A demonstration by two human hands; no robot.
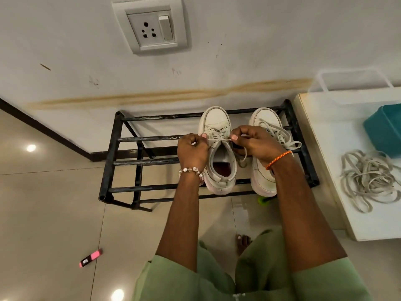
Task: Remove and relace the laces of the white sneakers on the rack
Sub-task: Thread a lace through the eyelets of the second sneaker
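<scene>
Two white sneakers stand side by side on a black metal rack (121, 161), toes toward the wall. The left sneaker (217, 124) is laced over its lower eyelets, and its grey-white lace (219, 140) runs taut across the tongue. My left hand (192, 149) pinches one end of that lace at the sneaker's left side. My right hand (252, 141) pinches the other end at its right side. The right sneaker (265, 118) has loose lace loops (284, 137) spilling over its top; my right forearm hides its heel part.
A white table (325, 135) stands right of the rack, with a tangle of spare laces (368, 179), a teal tub (386, 129) and a clear container (351, 81). A pink object (91, 257) lies on the tiled floor. A wall socket (152, 27) is above.
</scene>
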